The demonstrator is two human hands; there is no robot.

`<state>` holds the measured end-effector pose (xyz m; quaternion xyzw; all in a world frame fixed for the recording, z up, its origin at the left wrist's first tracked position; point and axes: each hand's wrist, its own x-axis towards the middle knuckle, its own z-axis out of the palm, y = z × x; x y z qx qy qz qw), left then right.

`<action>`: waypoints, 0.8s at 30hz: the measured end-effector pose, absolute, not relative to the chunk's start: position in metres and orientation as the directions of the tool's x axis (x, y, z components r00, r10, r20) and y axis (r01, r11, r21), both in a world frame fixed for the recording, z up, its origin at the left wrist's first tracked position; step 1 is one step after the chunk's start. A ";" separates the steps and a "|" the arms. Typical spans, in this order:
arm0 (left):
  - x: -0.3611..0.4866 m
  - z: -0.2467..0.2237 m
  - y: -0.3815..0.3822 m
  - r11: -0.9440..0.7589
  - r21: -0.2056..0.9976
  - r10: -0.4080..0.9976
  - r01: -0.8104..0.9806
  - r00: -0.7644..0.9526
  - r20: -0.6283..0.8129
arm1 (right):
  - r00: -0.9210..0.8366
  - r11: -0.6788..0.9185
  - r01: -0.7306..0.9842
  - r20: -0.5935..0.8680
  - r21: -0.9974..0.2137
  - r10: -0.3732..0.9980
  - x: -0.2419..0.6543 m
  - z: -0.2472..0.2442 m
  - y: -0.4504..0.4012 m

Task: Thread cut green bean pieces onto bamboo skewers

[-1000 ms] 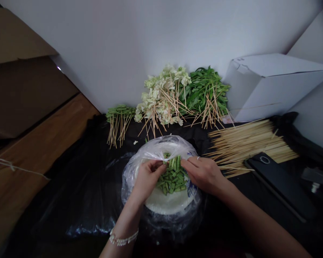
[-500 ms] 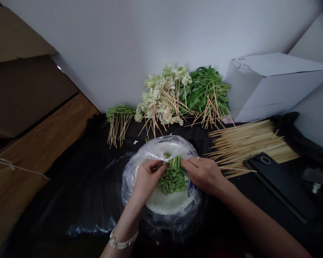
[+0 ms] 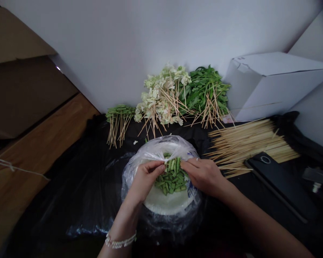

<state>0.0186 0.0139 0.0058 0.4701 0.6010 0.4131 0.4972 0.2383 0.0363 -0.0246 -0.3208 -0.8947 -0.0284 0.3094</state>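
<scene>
Cut green bean pieces (image 3: 172, 184) lie heaped in a pale round bowl (image 3: 164, 208) that sits in a clear plastic bag (image 3: 129, 179). Above the heap, a row of bean pieces (image 3: 174, 165) stands side by side between my hands, apparently threaded on a skewer that is mostly hidden. My right hand (image 3: 203, 173), with a ring, is closed around the skewer's end at the right of the row. Thumb and forefinger of my left hand (image 3: 148, 177) pinch at the row's left end, on what looks like a small bean piece, largely covered by the fingertips.
Along the wall lie skewered beans (image 3: 121, 111), skewered pale cabbage-like leaves (image 3: 161, 93) and skewered leafy greens (image 3: 207, 89). Bare wooden skewers (image 3: 253, 143) and a dark phone (image 3: 277, 186) are at right. A white box (image 3: 280, 86) stands behind. Black plastic sheeting (image 3: 70, 193) covers the surface.
My left hand has shifted slightly, its fingertips still near the left end of the bean row. The row shows a little more plainly between the hands. My right hand has barely moved.
</scene>
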 end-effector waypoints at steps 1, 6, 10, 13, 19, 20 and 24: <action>0.018 0.006 0.014 0.225 0.966 0.974 0.127 -0.060 -0.219 | -0.602 0.793 0.586 0.568 -0.163 0.561 0.238 -0.025 0.036; 0.015 0.005 0.013 0.255 0.966 0.967 0.033 -0.015 -0.254 | -0.613 0.799 0.572 0.551 -0.185 0.567 0.238 -0.027 0.037; 0.012 0.003 0.012 0.290 0.954 0.956 -0.072 0.054 -0.287 | -0.598 0.807 0.550 0.573 -0.215 0.560 0.238 -0.027 0.036; 0.011 0.005 0.013 0.299 0.951 0.953 -0.083 0.066 -0.294 | -0.581 0.805 0.544 0.587 -0.236 0.564 0.239 -0.025 0.036; 0.009 0.005 0.012 0.327 0.945 0.940 -0.029 0.112 -0.322 | -0.599 0.822 0.533 0.596 -0.201 0.535 0.238 -0.023 0.035; 0.009 0.005 0.011 0.333 0.942 0.938 -0.037 0.110 -0.328 | -0.604 0.823 0.535 0.594 -0.193 0.531 0.238 -0.023 0.034; 0.011 0.007 0.003 0.336 0.938 0.938 -0.081 0.116 -0.326 | -0.599 0.826 0.527 0.603 -0.199 0.527 0.238 -0.023 0.034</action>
